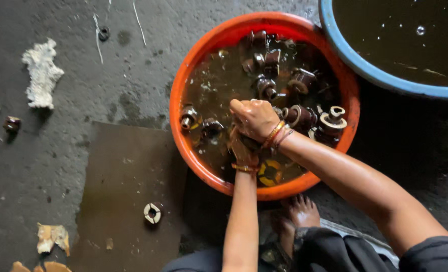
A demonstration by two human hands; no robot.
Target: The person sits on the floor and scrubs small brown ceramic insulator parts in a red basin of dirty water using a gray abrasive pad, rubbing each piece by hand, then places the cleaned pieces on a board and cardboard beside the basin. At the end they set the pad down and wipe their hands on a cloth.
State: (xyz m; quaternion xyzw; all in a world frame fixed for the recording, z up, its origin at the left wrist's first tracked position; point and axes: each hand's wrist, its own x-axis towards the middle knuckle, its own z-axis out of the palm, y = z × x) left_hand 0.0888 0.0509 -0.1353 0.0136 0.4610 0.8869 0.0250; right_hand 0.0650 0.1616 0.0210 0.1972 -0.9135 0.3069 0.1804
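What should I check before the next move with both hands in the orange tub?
1. Left hand in the water, closed on a dark part: ok.
2. Right hand on top of the left, rubbing spot hidden: cannot tell.
3. Orange tub flat on the floor, water below the rim: ok.
4. Brown parts piled close beside the hands: not ok.
5. Blue tub apart from the hands: ok.
6. Loose ring out on the floor: not ok.
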